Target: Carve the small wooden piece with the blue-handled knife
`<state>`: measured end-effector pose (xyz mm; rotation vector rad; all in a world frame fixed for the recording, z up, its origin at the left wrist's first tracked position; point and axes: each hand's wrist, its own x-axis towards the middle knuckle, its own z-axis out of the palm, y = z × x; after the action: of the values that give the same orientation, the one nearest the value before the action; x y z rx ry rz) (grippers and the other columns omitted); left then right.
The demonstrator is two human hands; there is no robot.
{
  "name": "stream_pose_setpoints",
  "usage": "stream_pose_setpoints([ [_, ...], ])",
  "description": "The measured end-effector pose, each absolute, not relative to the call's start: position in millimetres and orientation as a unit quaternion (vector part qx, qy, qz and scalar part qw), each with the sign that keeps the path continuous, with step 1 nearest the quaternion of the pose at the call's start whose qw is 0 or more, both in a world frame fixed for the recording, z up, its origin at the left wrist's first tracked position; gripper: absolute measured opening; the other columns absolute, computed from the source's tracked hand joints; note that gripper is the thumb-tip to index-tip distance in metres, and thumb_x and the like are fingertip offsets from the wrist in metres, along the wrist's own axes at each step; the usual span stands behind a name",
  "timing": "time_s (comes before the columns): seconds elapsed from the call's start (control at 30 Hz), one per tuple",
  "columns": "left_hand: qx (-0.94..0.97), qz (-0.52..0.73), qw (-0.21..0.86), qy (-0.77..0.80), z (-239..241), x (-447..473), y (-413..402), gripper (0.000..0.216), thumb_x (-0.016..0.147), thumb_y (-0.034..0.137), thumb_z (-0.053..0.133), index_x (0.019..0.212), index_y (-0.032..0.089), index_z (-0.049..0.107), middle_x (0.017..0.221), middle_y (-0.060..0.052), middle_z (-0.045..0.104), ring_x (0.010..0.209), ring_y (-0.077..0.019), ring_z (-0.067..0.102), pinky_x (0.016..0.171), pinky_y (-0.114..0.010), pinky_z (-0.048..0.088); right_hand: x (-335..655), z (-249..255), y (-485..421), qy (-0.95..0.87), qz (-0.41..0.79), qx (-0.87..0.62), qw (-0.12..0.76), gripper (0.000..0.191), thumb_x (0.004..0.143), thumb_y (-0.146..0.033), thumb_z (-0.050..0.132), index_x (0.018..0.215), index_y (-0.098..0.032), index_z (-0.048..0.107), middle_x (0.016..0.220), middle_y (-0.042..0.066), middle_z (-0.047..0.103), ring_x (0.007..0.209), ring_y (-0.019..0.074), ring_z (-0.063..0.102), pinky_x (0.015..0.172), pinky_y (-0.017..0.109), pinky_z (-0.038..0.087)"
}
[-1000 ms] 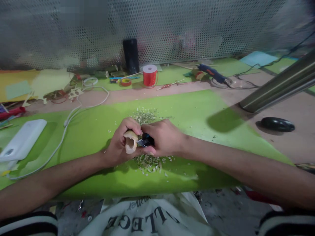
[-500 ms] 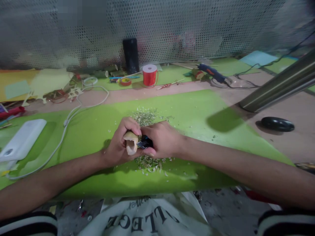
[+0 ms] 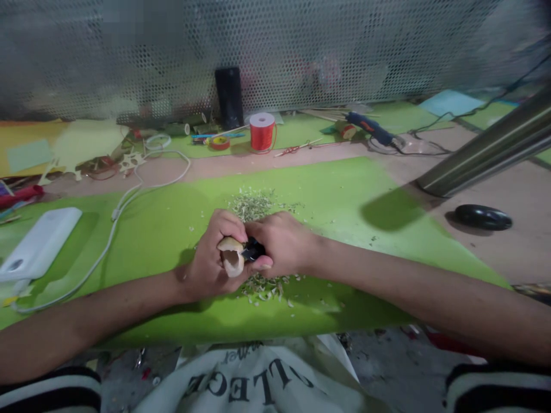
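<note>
On my remote feed I can't see the far end of the pale hollow piece (image 3: pixel 235 266), bc the L grip (image 3: pixel 210 261) covers it. The R grip (image 3: pixel 287 244) hides most of the black tool (image 3: pixel 255 249), & its blade tip is too small to tell. Both grips block the middle of the shavings pile (image 3: pixel 252 202). R striped sleeve (image 3: pixel 495 390) & metal pole (image 3: pixel 482 146) are cut by pic edges; behind the mesh (image 3: pixel 353 54), bg is too blurred to name.

The shirt (image 3: pixel 267 364) bears large upside-down capitals reading "LLEGE", their start unclear, and smaller script, hardly legible.
</note>
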<state>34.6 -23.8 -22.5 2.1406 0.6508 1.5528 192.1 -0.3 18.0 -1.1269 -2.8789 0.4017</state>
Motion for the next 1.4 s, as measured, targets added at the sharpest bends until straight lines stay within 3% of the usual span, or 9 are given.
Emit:
stream_pose_setpoints([
  [0.43,0.766,0.546,0.245,0.234,-24.1,35.8,-24.6,0.041,0.073,0.033,0.081,0.094,0.021,0.048,0.082,0.0,0.051,0.073,-0.0132,0.05,0.063,-0.028,0.043,191.1,18.1,2.4,-0.923,0.125,-0.363,0.015,0.034,0.063,-0.035,0.049,0.087,-0.016,0.065,0.067,0.007,0.066,0.056,0.0203,0.056,0.052,0.03,0.031],
  [0.73,0.806,0.523,0.18,0.21,-20.0,24.1,-10.1,0.045,0.064,0.038,0.087,0.087,0.023,0.052,0.075,0.002,0.056,0.072,-0.0147,0.055,0.062,-0.03,0.047,198.3,14.6,-0.4,-0.928,0.099,-0.356,0.05,0.035,0.074,-0.047,0.048,0.084,-0.016,0.061,0.07,0.007,0.066,0.053,0.0174,0.052,0.05,0.028,0.025],
  [0.97,0.791,0.527,0.242,0.193,-17.4,20.1,-2.2,0.043,0.067,0.025,0.085,0.092,0.022,0.049,0.083,0.002,0.052,0.074,-0.011,0.053,0.063,-0.024,0.047,209.0,17.1,6.4,-0.914,0.169,-0.356,0.1,0.012,0.068,-0.027,0.049,0.076,-0.019,0.053,0.063,0.002,0.056,0.052,0.0127,0.04,0.051,0.026,0.026],
  [1.1,0.786,0.512,0.278,0.206,-19.3,18.0,-4.3,0.034,0.076,0.015,0.073,0.098,0.021,0.048,0.088,-0.001,0.05,0.081,-0.0135,0.052,0.07,-0.027,0.048,212.5,17.6,11.5,-0.891,0.247,-0.344,0.163,0.021,0.069,-0.027,0.054,0.088,-0.019,0.049,0.069,-0.001,0.056,0.056,0.0115,0.043,0.052,0.023,0.028],
  [1.27,0.757,0.508,0.353,0.211,-23.7,16.5,-7.3,0.03,0.083,0.02,0.062,0.107,0.022,0.046,0.095,-0.004,0.048,0.087,-0.0152,0.051,0.073,-0.029,0.049,216.3,13.4,21.1,-0.86,0.327,-0.301,0.252,0.027,0.075,-0.041,0.065,0.074,-0.019,0.051,0.062,-0.005,0.052,0.056,0.0082,0.042,0.053,0.02,0.032],
  [1.4,0.726,0.544,0.359,0.22,-24.4,20.8,-5.8,0.029,0.087,0.024,0.064,0.11,0.024,0.046,0.099,-0.003,0.054,0.092,-0.0147,0.056,0.079,-0.03,0.052,218.5,8.7,29.0,-0.844,0.343,-0.305,0.277,0.044,0.082,-0.056,0.06,0.068,-0.015,0.058,0.057,-0.004,0.052,0.055,0.0078,0.042,0.054,0.021,0.032],
])
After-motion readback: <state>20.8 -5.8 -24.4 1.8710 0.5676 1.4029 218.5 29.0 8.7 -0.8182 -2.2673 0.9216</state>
